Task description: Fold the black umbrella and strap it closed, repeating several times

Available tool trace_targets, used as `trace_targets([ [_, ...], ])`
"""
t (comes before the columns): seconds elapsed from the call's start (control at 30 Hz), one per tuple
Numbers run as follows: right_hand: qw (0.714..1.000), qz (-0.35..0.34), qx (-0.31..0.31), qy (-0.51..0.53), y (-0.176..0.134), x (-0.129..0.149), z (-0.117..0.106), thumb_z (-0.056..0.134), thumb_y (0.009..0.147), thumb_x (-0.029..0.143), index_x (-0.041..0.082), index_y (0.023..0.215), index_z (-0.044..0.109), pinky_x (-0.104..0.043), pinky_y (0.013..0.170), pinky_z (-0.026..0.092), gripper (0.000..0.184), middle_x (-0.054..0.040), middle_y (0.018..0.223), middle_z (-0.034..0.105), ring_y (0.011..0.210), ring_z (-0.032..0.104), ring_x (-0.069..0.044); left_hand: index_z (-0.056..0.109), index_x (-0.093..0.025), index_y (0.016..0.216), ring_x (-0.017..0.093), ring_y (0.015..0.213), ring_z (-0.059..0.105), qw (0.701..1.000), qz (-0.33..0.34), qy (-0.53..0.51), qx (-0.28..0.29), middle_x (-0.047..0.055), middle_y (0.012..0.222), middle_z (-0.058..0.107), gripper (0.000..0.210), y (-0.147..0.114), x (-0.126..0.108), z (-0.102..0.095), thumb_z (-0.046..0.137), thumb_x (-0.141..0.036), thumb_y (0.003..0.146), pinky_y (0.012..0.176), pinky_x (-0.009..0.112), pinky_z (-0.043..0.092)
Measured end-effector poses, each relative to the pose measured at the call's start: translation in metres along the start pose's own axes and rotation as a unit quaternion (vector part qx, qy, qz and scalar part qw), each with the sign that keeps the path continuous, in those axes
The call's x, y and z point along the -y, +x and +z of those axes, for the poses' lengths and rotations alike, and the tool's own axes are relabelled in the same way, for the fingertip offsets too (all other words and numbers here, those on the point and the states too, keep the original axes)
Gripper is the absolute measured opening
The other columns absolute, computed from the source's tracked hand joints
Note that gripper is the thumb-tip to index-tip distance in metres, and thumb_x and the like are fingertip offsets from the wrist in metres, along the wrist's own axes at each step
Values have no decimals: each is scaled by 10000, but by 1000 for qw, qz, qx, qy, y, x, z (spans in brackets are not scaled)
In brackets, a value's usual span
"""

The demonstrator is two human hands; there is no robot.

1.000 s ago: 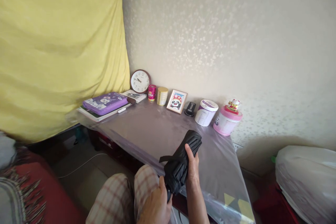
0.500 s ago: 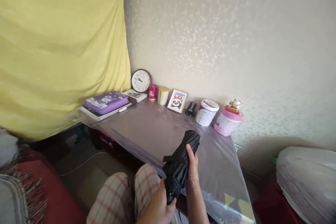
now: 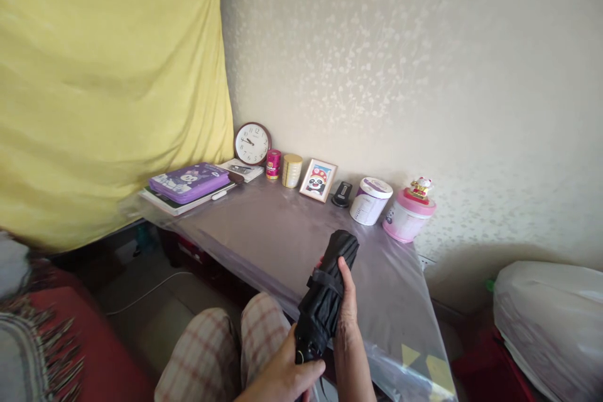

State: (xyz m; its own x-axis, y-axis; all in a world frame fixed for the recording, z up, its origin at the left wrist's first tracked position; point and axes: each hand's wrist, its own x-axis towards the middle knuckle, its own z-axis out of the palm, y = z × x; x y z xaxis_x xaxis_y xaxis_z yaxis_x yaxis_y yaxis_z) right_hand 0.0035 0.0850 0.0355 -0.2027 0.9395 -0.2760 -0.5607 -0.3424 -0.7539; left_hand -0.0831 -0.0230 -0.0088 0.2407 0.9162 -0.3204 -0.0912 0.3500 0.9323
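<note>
Since the earlier frame, the strap (image 3: 328,279) has been moved from jutting out at the left to lying across the front of the black umbrella (image 3: 325,311), and the left thumb has been brought across the handle end. The umbrella is folded short, its dark cloth gathered in lengthwise pleats, with a glossy handle at the lower end. It is held at a slant above the near edge of the table (image 3: 245,232), its top pointed away and to the right. The upper part is clasped by the right hand (image 3: 347,301), thumb along the front; the handle end is gripped closely by the left hand (image 3: 287,374). The handle is mostly hidden by the left hand, and the umbrella's right side is partly covered by the right.

Two knees in plaid trousers (image 3: 202,355) are seen at the lower left, beside the table edge. Along the patterned wall (image 3: 377,44), one round clock (image 3: 252,143), two small canisters (image 3: 273,164), one framed panda picture (image 3: 318,180), one small black object (image 3: 342,194) and two larger tubs (image 3: 370,202) are lined up; one cat figurine (image 3: 421,187) is set on the pink-lidded tub. At the far left, one purple case (image 3: 190,182) is stacked on a book (image 3: 174,207), with one white marker (image 3: 220,195) beside it.
</note>
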Motion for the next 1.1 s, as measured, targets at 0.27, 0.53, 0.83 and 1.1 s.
trace_targets([
  [0.27,999,-44,-16,-26,6,-5,-4,672,652,565,137,909,625,-265,496,502,501,-35,722,681,566,627,-162,333,-95,1224,273,870,620,912,-11,345,-219,152,932,630,473,-1,5,1,454,-249,793,706,338,411],
  [0.53,999,14,-24,22,-1,0,-2,636,664,597,157,893,641,-267,478,493,496,-24,657,674,541,623,-168,354,-227,1164,95,387,422,999,2,53,1,-98,524,449,407,-11,-11,-2,481,-343,795,426,209,351],
  [0.83,998,-28,-32,-52,5,-5,-6,641,671,585,148,838,648,-273,518,500,469,-35,678,680,569,624,-174,358,-165,1232,246,853,624,945,6,260,-199,101,920,639,519,-4,6,2,516,-310,759,718,295,421],
  [1.1,999,16,-30,-8,-5,-4,4,617,684,600,163,854,632,-266,452,475,470,-2,613,639,458,557,-139,371,-197,1230,172,809,620,997,43,55,-45,50,1000,627,552,-14,-37,-32,526,-499,795,641,249,469],
])
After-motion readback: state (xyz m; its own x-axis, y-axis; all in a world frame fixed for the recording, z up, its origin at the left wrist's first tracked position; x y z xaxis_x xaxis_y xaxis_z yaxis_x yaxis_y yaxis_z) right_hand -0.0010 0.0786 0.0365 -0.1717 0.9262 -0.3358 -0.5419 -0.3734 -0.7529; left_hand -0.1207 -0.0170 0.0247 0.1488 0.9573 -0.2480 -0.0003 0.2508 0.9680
